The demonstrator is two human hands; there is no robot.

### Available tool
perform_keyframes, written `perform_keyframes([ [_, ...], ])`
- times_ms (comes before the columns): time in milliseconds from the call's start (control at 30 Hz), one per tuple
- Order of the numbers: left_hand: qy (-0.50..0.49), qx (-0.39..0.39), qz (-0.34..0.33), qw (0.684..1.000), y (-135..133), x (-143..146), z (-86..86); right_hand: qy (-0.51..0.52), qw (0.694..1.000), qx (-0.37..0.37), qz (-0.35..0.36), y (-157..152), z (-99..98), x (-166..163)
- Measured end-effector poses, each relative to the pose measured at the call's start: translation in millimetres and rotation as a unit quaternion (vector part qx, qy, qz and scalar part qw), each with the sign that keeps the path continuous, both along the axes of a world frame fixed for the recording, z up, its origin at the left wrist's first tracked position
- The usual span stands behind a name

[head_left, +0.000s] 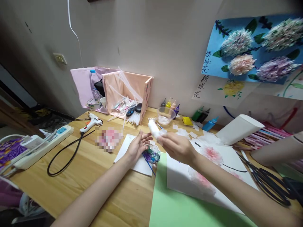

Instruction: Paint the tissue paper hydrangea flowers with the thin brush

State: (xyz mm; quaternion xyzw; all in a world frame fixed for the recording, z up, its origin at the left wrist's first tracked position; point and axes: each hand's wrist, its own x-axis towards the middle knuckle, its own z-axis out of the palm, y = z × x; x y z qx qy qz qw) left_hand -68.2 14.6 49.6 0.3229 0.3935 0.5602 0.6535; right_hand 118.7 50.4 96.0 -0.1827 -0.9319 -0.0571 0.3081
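My right hand (pixel 178 148) grips a small white bottle (pixel 153 129), tilted, with its far end pointing up and away. Whether its cap is on, I cannot make out. Palm up and fingers apart, my left hand (pixel 138 146) is empty, just left of the bottle. Between and below the hands lies a flower-shaped paint palette (pixel 151 154) with blue, purple and green in its wells. It rests on a white sheet (pixel 123 154), and a blue brush handle (pixel 149 164) sticks out beside it. Beneath my right forearm is a white paper with pink flowers (pixel 211 154).
Paint bottles (pixel 168 105) and a clear plastic bowl (pixel 166 116) stand by the wall. A glue gun (pixel 91 122) and power strip (pixel 44 148) lie left. Black-handled scissors (pixel 267 179), a white paper roll (pixel 240 129) and green paper (pixel 170 205) are right. A fabric-covered box (pixel 148 94) stands behind.
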Motion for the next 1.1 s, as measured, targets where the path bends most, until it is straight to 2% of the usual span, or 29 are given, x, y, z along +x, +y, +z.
perform_keyframes([
  [100,-0.083,-0.033,-0.009,0.996,0.5,2.6,-3.2,-0.052,0.994,0.079,0.058,-22.9,-16.6,9.7],
  [167,-0.068,-0.022,-0.001,0.997,-0.6,4.4,-3.6,-0.051,0.991,0.103,0.071,-27.9,-22.5,13.5],
  [233,-0.007,0.027,0.002,1.0,-2.1,4.7,-1.5,-0.046,0.995,0.078,0.042,-28.1,-21.9,16.5],
  [300,0.073,0.09,0.012,0.993,-4.0,3.1,2.5,-0.031,0.999,-0.01,-0.044,-26.7,-15.9,17.6],
  [367,0.141,0.138,0.024,0.98,-6.7,1.2,6.9,0.006,0.981,-0.146,-0.126,-26.4,-8.3,15.1],
  [400,0.192,0.173,0.031,0.965,-8.3,0.6,8.7,0.023,0.966,-0.221,-0.132,-27.0,-5.2,12.3],
  [467,0.278,0.235,0.04,0.931,-12.0,1.0,11.4,0.05,0.93,-0.353,-0.084,-29.5,-2.5,4.0],
  [567,0.341,0.28,0.049,0.896,-16.6,4.4,13.6,0.138,0.887,-0.438,-0.053,-34.1,-5.9,-8.8],
  [667,0.313,0.281,0.038,0.907,-18.0,7.4,14.8,0.203,0.863,-0.46,-0.059,-35.8,-10.2,-14.3],
  [767,0.218,0.24,-0.054,0.944,-17.6,8.5,14.9,0.204,0.856,-0.474,-0.036,-34.7,-10.1,-13.5],
  [867,0.187,0.202,-0.107,0.955,-18.2,9.1,13.7,0.183,0.865,-0.467,-0.037,-33.9,-9.6,-13.1],
  [1000,0.259,0.201,-0.054,0.943,-20.7,11.3,13.6,0.183,0.886,-0.424,-0.042,-35.3,-13.4,-16.4],
  [1100,0.276,0.216,-0.014,0.936,-22.3,14.1,15.7,0.197,0.894,-0.4,-0.048,-36.2,-17.0,-18.7],
])
